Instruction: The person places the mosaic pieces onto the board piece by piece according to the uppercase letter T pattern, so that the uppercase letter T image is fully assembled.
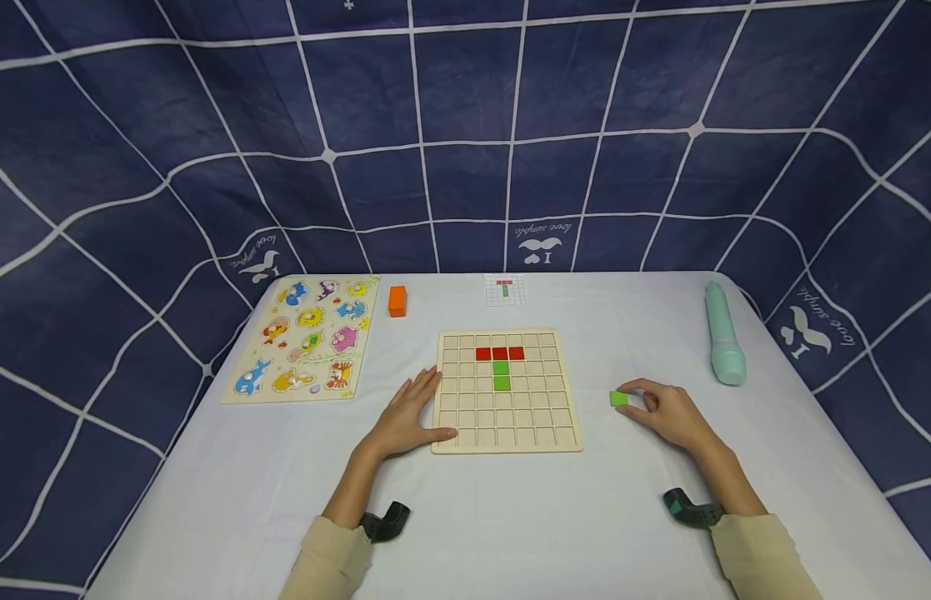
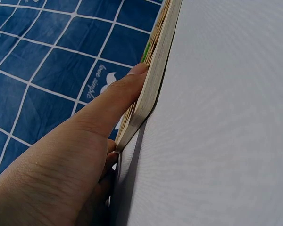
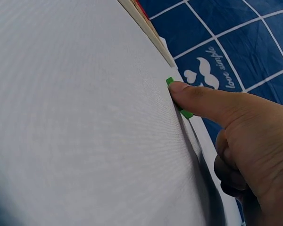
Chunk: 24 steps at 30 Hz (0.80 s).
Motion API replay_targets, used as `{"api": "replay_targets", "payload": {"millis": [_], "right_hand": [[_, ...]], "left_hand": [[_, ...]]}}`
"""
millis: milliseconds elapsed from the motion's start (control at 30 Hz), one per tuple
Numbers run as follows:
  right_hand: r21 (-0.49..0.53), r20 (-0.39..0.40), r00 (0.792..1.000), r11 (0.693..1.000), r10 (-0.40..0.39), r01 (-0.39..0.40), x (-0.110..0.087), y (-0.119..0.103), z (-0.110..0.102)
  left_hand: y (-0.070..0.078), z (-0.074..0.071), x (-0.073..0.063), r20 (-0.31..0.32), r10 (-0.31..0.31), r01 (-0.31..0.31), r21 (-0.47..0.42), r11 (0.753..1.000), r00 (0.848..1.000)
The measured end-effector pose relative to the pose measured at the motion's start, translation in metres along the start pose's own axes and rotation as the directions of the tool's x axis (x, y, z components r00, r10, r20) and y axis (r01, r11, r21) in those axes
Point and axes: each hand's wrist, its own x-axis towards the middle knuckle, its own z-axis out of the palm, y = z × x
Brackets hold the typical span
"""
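A square wooden grid board (image 1: 540, 417) lies at the middle of the table. Three red tiles (image 1: 499, 353) form a row near its far side, with two green tiles (image 1: 501, 375) in a column below the middle one. My left hand (image 1: 405, 422) rests at the board's left edge, fingers stretched along the side and thumb (image 2: 127, 84) on top near the front corner. To the right of the board, my right hand (image 1: 671, 415) pinches another green tile (image 1: 618, 398) between thumb and index finger, low over the white cloth. The right wrist view shows this tile (image 3: 186, 114) partly behind the thumb.
A small card (image 1: 505, 290) with a red and green T pattern lies behind the board. At the back left are an orange block (image 1: 397, 302) and an animal puzzle board (image 1: 300, 337). A mint-green microphone-shaped object (image 1: 723, 333) lies at the right edge.
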Motion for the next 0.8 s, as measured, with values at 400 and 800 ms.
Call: {"api": "replay_targets", "payload": {"millis": [400,800], "right_hand": [[0.015,-0.020,0.997,0.997,-0.075,0.075,0.013,-0.024,-0.003],[0.025,0.045,0.978,0.979,-0.203,0.202,0.044,-0.084,0.037]], "left_hand": [[-0.001,-0.001,0.000,-0.008,0.003,-0.003,0.007,1.000,1.000],[0.003,-0.002,-0.001,0.001,0.007,-0.007,-0.009,1.000,1.000]]}}
